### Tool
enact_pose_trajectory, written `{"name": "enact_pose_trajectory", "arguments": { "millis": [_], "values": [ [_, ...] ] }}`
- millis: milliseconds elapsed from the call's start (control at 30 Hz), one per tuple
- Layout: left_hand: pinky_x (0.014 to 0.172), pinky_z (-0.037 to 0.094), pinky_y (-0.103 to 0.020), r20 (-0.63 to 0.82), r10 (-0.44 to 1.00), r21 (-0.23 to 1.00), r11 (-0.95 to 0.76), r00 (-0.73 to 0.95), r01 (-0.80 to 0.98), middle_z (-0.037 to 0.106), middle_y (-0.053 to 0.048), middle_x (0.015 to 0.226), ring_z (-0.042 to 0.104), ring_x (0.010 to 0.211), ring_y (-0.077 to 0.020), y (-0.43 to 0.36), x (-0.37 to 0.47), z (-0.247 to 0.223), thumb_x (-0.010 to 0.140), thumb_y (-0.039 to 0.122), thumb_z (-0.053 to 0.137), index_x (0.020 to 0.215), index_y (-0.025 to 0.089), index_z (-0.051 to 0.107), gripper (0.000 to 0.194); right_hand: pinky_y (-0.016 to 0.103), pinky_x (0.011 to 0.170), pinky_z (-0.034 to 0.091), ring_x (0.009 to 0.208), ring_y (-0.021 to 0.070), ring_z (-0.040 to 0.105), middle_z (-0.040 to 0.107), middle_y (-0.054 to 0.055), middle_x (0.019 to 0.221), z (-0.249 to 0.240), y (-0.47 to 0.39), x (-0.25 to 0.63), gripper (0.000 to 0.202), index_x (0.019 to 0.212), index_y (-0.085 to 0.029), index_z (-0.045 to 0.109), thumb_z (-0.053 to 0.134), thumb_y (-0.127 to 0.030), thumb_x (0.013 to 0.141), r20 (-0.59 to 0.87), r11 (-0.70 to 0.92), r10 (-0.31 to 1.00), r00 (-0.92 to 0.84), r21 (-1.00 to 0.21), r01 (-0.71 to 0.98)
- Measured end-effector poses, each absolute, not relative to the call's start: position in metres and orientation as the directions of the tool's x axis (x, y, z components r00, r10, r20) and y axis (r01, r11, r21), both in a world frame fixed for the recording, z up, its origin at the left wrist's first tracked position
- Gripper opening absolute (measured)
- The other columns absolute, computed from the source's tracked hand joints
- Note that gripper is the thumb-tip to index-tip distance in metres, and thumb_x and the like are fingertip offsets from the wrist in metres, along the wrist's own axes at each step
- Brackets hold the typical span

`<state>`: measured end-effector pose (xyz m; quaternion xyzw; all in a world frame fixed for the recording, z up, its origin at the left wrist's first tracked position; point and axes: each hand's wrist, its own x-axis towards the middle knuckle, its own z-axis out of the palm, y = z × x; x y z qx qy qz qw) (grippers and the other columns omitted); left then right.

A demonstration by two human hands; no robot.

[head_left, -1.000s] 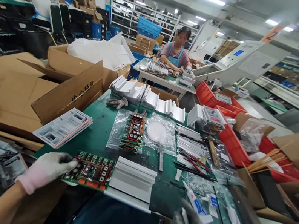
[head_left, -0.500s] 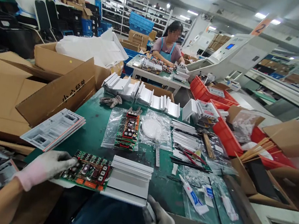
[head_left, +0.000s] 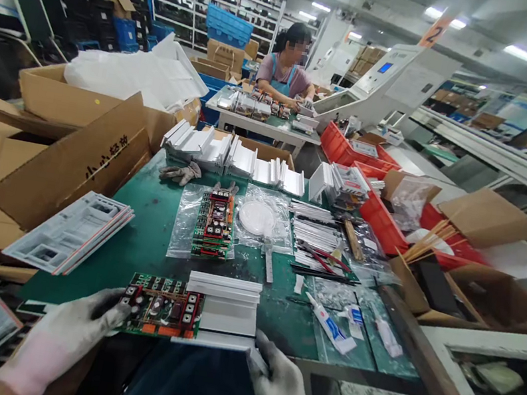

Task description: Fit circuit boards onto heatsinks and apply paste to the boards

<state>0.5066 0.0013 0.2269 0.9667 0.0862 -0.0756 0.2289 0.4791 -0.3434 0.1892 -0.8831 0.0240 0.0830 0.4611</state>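
My left hand (head_left: 78,328), in a whitish glove with a pinkish cuff, grips the left end of a green circuit board (head_left: 159,307) between thumb and fingers. The board carries black, red and orange parts. Its right end overlaps the left end of a silver-white aluminium profile (head_left: 228,316) lying at the table's front edge. My gloved right hand (head_left: 277,382) closes around the lower right corner of that profile. Its fingertips are partly hidden. Behind the profile, several similar circuit boards (head_left: 215,223) are stacked on a clear plastic bag.
Grey plastic frames (head_left: 69,229) lie stacked at left beside an open cardboard box (head_left: 72,159). More aluminium profiles (head_left: 254,162) line the table's back. Pliers (head_left: 322,256), metal strips and a glue tube (head_left: 330,323) lie at right. A co-worker (head_left: 287,73) sits beyond.
The circuit board has shifted right and now overlaps the profile's left end. My left hand has moved back to the board's left end. The whole view has swung slightly right.
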Motion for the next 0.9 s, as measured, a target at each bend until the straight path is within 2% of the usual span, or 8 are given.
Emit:
{"name": "enact_pose_trajectory", "arguments": {
  "millis": [100, 200, 300, 367, 467, 567, 733, 900],
  "values": [
    [0.087, 0.052, -0.034, -0.15, 0.091, 0.434, -0.889, 0.984, 0.149, 0.071, -0.008, 0.11, 0.068, 0.1, -0.0284, 0.004, 0.495, 0.215, 0.081, 0.066, 0.037, 0.12, 0.023, 0.065, 0.064, 0.025, 0.089, 0.054, 0.105, 0.0233, 0.07, 0.074, 0.008, 0.113, 0.189, -0.343, 0.478, 0.041, 0.122, -0.02, 0.069, 0.052, -0.026, 0.086, -0.131, -0.642, 0.028, 0.991, -0.762, -0.083],
    [0.079, 0.052, -0.039, -0.196, 0.157, 0.296, -0.932, 0.968, 0.211, 0.068, -0.011, 0.096, 0.068, 0.091, -0.0319, -0.008, 0.489, 0.215, 0.079, 0.065, 0.039, 0.111, 0.019, 0.065, 0.062, 0.027, 0.086, 0.056, 0.097, 0.0246, 0.073, 0.076, 0.01, 0.103, 0.182, -0.343, 0.476, 0.045, 0.122, -0.018, 0.069, 0.05, -0.019, 0.081, -0.05, -0.73, 0.029, 0.998, -0.683, -0.013],
    [0.076, 0.052, -0.041, -0.247, 0.225, 0.2, -0.94, 0.943, 0.276, 0.065, -0.013, 0.097, 0.067, 0.09, -0.0336, -0.03, 0.488, 0.217, 0.08, 0.065, 0.037, 0.11, 0.018, 0.063, 0.061, 0.028, 0.081, 0.058, 0.088, 0.0251, 0.075, 0.077, 0.011, 0.096, 0.174, -0.341, 0.473, 0.05, 0.122, -0.015, 0.068, 0.048, -0.012, 0.076, 0.016, -0.779, 0.03, 0.999, -0.626, 0.033],
    [0.077, 0.051, -0.041, -0.265, 0.199, 0.208, -0.944, 0.944, 0.257, 0.065, -0.012, 0.099, 0.067, 0.091, -0.0328, -0.047, 0.487, 0.215, 0.08, 0.063, 0.04, 0.117, 0.017, 0.06, 0.062, 0.028, 0.078, 0.058, 0.084, 0.0251, 0.075, 0.077, 0.012, 0.094, 0.173, -0.336, 0.472, 0.05, 0.121, -0.015, 0.069, 0.047, -0.011, 0.076, 0.057, -0.78, 0.035, 0.998, -0.623, 0.063],
    [0.085, 0.051, -0.039, -0.255, 0.081, 0.27, -0.951, 0.963, 0.152, 0.066, -0.011, 0.106, 0.066, 0.098, -0.0304, -0.069, 0.487, 0.211, 0.077, 0.056, 0.049, 0.129, 0.016, 0.054, 0.066, 0.027, 0.073, 0.058, 0.082, 0.0245, 0.075, 0.077, 0.01, 0.09, 0.178, -0.329, 0.472, 0.047, 0.119, -0.019, 0.07, 0.05, -0.013, 0.077, 0.074, -0.749, 0.094, 0.993, -0.651, 0.12],
    [0.091, 0.049, -0.039, -0.287, 0.016, 0.287, -0.953, 0.958, 0.102, 0.066, -0.012, 0.11, 0.064, 0.104, -0.0292, -0.077, 0.488, 0.214, 0.082, 0.053, 0.045, 0.133, 0.015, 0.054, 0.064, 0.023, 0.069, 0.056, 0.081, 0.0225, 0.075, 0.077, 0.008, 0.089, 0.185, -0.327, 0.472, 0.04, 0.119, -0.022, 0.07, 0.053, -0.018, 0.083, 0.062, -0.709, 0.137, 0.989, -0.691, 0.142],
    [0.085, 0.051, -0.036, -0.305, 0.019, 0.273, -0.956, 0.952, 0.106, 0.069, -0.01, 0.109, 0.066, 0.102, -0.028, -0.067, 0.49, 0.22, 0.083, 0.052, 0.042, 0.127, 0.018, 0.06, 0.059, 0.021, 0.064, 0.053, 0.075, 0.0212, 0.074, 0.077, 0.008, 0.084, 0.184, -0.327, 0.471, 0.034, 0.119, -0.022, 0.07, 0.055, -0.028, 0.09, 0.07, -0.702, 0.117, 0.991, -0.7, 0.132],
    [0.078, 0.053, -0.036, -0.137, -0.068, 0.249, -0.968, 0.988, -0.032, 0.073, -0.011, 0.096, 0.069, 0.09, -0.0283, -0.063, 0.487, 0.203, 0.087, 0.048, 0.038, 0.11, 0.017, 0.069, 0.05, 0.021, 0.059, 0.048, 0.069, 0.0201, 0.072, 0.075, 0.008, 0.075, 0.191, -0.322, 0.47, 0.03, 0.11, -0.021, 0.073, 0.052, -0.029, 0.092, 0.022, -0.697, 0.138, 0.99, -0.709, 0.113]
  ]
}}
